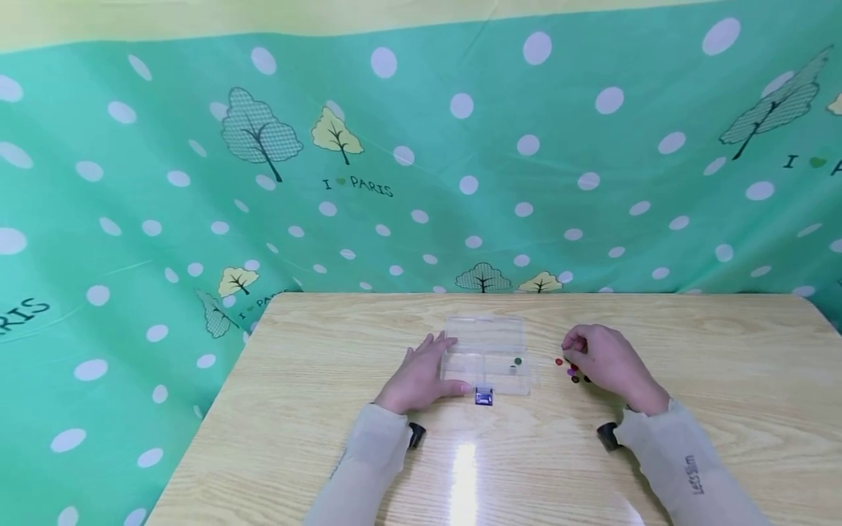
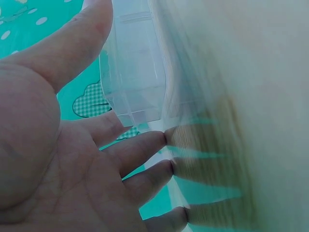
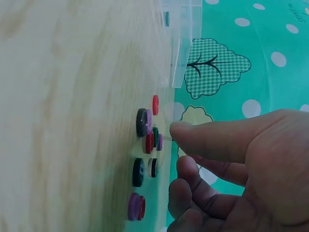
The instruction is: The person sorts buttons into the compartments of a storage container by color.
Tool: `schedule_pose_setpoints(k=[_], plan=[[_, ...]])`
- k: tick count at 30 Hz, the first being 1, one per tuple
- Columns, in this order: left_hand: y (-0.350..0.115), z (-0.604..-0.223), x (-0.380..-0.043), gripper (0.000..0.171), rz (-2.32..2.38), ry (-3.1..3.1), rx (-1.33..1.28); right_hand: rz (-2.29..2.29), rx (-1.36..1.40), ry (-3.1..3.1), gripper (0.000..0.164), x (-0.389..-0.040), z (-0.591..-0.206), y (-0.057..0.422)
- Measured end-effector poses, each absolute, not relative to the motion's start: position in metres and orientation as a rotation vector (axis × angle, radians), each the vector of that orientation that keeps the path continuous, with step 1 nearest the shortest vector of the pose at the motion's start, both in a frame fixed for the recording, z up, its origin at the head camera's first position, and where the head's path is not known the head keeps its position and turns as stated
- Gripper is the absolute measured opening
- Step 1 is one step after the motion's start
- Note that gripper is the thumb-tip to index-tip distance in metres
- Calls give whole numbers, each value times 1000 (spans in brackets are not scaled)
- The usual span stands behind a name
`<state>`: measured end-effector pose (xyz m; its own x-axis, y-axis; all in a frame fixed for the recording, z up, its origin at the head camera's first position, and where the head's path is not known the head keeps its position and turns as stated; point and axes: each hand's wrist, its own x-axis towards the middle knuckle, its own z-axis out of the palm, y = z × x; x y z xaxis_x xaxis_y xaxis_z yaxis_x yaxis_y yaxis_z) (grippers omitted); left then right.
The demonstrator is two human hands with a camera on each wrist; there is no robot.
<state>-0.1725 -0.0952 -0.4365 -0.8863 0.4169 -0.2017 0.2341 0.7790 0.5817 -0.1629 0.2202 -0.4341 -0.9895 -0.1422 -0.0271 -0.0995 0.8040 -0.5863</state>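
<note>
A clear plastic box [image 1: 460, 369] lies on the table with its lid [image 1: 490, 334] folded back. A dark green button [image 1: 517, 361] and a pale one [image 1: 513, 370] are in its right compartment. My left hand [image 1: 421, 374] steadies the box [image 2: 137, 63] from the left, fingers spread and thumb along the front edge. My right hand [image 1: 608, 359] is over a small group of loose buttons, thumb and forefinger tips together; a thin sliver of a button seems pinched there, mostly hidden. Below and beside its fingers stand black [image 3: 141, 122], red [image 3: 155, 105] and purple [image 3: 133, 207] buttons.
A blue and silver label [image 1: 483, 396] sits at the front edge of the box. The wooden table [image 1: 309, 409] meets a green dotted cloth [image 1: 408, 183] at the back. Light glares on the table in front of the box.
</note>
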Motion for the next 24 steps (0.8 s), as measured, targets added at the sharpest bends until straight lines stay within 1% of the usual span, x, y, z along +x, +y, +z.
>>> schedule_pose_setpoints(k=[5,20,24], plan=[[-96,-437,-172,90,807,2649,494,-906,-155,2909,3,-163,-436,220],[-96,-436,-173,90,808,2649,511,-870,-167,2921,6,-165,-437,222],[-96,-436,-173,90,807,2649,512,-857,-169,2911,4,-165,-437,224]])
